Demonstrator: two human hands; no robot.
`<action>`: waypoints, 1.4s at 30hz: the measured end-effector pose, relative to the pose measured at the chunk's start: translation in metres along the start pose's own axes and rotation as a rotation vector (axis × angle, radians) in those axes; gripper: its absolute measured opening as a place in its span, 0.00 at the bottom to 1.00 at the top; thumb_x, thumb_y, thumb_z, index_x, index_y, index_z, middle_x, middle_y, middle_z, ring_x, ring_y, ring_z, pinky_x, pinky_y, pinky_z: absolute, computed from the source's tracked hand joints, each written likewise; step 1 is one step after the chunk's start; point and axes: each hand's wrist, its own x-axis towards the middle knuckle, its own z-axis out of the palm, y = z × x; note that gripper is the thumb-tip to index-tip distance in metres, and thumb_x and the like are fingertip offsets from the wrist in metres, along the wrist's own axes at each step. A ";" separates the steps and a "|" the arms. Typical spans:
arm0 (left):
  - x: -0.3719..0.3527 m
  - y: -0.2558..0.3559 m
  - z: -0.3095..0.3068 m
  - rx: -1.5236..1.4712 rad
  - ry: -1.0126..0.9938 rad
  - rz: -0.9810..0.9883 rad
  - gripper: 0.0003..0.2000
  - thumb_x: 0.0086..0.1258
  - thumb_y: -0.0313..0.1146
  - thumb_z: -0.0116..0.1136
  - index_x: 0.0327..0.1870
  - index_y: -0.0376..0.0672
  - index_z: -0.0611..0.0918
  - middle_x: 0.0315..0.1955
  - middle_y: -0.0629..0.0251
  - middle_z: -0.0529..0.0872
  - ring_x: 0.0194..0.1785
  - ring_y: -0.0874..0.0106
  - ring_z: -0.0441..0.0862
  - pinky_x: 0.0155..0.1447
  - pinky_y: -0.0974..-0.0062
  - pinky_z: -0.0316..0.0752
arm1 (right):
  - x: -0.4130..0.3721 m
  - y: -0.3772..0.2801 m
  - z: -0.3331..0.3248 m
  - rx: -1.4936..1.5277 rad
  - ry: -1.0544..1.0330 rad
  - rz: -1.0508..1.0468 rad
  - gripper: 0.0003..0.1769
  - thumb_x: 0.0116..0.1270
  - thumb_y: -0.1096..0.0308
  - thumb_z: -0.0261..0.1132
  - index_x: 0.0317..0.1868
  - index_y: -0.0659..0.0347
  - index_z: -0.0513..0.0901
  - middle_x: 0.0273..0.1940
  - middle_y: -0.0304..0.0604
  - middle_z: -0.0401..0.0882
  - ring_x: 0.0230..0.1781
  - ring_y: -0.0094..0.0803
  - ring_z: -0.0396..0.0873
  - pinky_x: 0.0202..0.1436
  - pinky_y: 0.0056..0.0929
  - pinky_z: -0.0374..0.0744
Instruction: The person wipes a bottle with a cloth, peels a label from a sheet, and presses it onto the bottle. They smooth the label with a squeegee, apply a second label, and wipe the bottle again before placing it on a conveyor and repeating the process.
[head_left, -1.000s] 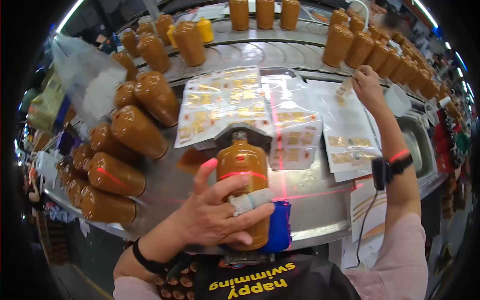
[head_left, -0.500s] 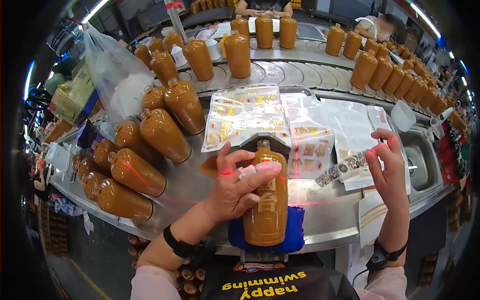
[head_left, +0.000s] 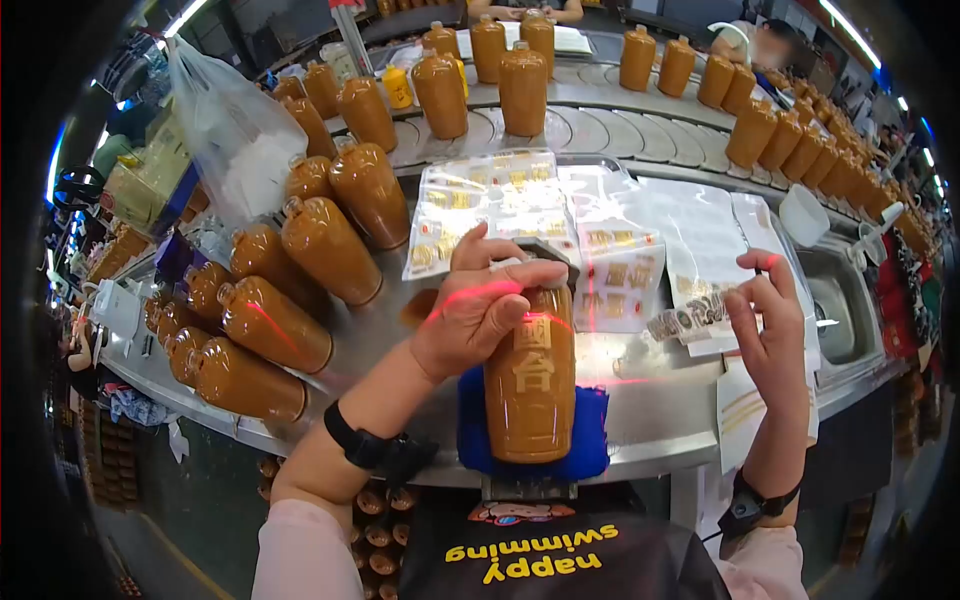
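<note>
One brown bottle (head_left: 531,400) rests on a blue cloth (head_left: 591,430) at the bench (head_left: 655,395), the left grip (head_left: 478,305) half open across its neck end. Well apart from the bottle, the right grip (head_left: 745,303) pinches a printed strip (head_left: 684,320) between thumb and fingers, near the white sheets (head_left: 690,232).

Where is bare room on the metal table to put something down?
Widest: the metal tabletop between the blue cloth and the striped paper at right. Smaller: between the brown bottles at left and the left forearm. Crowded: far left, with bottles; far side, under label sheets.
</note>
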 end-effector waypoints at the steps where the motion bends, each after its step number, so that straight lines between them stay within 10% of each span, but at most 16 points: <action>1: 0.001 0.003 -0.002 0.038 -0.011 0.018 0.27 0.79 0.54 0.38 0.56 0.42 0.84 0.47 0.69 0.87 0.58 0.64 0.73 0.78 0.53 0.43 | 0.000 -0.001 -0.001 0.009 0.005 0.008 0.10 0.68 0.72 0.64 0.30 0.67 0.77 0.49 0.55 0.74 0.50 0.45 0.74 0.54 0.35 0.72; 6: -0.018 0.030 -0.001 0.357 -0.134 0.187 0.28 0.74 0.63 0.38 0.57 0.58 0.85 0.48 0.79 0.87 0.59 0.69 0.71 0.78 0.54 0.41 | -0.010 -0.003 -0.007 -0.008 -0.011 -0.014 0.10 0.67 0.72 0.64 0.29 0.67 0.76 0.46 0.55 0.75 0.53 0.44 0.74 0.54 0.36 0.72; 13: -0.040 0.056 0.011 0.429 -0.132 0.258 0.22 0.76 0.59 0.41 0.56 0.62 0.84 0.23 0.78 0.76 0.60 0.70 0.69 0.79 0.49 0.38 | -0.020 -0.010 -0.012 0.020 0.008 -0.041 0.10 0.67 0.72 0.65 0.29 0.67 0.77 0.48 0.55 0.76 0.51 0.44 0.75 0.52 0.35 0.73; 27: -0.106 0.069 0.034 0.226 0.175 -0.140 0.27 0.80 0.55 0.36 0.65 0.47 0.79 0.55 0.67 0.85 0.71 0.57 0.62 0.78 0.49 0.37 | -0.024 -0.014 -0.009 0.024 0.005 -0.032 0.09 0.66 0.72 0.66 0.29 0.66 0.77 0.48 0.54 0.77 0.48 0.43 0.77 0.48 0.35 0.74; 42: -0.089 0.052 0.010 0.371 0.120 -0.003 0.26 0.76 0.59 0.43 0.63 0.52 0.81 0.53 0.73 0.85 0.61 0.64 0.69 0.78 0.52 0.42 | -0.016 -0.014 -0.004 0.032 -0.031 -0.056 0.09 0.65 0.72 0.66 0.29 0.67 0.76 0.51 0.55 0.75 0.48 0.44 0.76 0.51 0.34 0.74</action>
